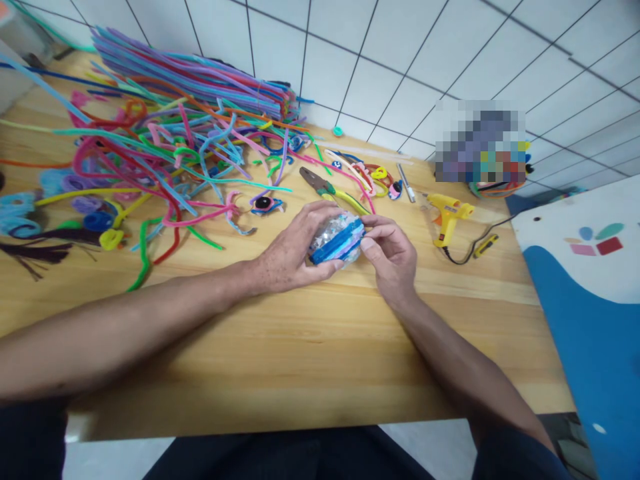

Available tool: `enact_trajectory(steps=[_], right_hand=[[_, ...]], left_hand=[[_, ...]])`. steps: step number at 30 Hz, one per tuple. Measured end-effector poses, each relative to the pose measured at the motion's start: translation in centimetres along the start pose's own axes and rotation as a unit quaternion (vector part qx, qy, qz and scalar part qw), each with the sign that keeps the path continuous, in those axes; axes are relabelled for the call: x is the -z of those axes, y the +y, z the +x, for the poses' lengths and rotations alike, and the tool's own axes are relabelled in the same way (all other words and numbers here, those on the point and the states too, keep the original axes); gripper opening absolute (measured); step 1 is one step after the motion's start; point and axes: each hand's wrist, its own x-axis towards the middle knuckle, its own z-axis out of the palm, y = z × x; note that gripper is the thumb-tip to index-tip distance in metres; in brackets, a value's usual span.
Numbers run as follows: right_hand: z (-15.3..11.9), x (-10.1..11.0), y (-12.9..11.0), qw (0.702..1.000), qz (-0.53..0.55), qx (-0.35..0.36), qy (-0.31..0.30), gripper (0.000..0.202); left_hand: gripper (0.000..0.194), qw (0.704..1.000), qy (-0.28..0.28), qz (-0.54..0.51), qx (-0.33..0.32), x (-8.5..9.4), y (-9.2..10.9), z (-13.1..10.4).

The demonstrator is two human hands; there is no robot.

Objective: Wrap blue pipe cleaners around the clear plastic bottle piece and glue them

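A rounded, clear, shiny object with blue and lilac stripes [339, 241] is held over the middle of the wooden table. My left hand [295, 250] wraps round its left side, thumb below and fingers above. At its right edge, my right hand [393, 257] has thumb and forefinger pinched on the striped part. Just behind the object lie pliers [325, 187] with yellow-green handles. A small piece with a black round spot [263, 204] rests to the left of the pliers.
Loose coloured pipe cleaners [175, 160] cover the back left, before a bundle of straight ones [195, 80]. A yellow glue gun [449, 217] with a black cord stands at right, near a small yellow tool [486, 246]. A blue-and-white panel [590, 300] borders the table's right edge.
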Motion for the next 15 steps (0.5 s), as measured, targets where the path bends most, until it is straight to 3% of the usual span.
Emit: enact_trajectory(steps=[15], right_hand=[[-0.01,-0.02,0.68,0.998,0.039,-0.041,0.004,0.025]], left_hand=[[0.080,1.000,-0.012,-0.001,0.011,0.11,-0.03,-0.06]])
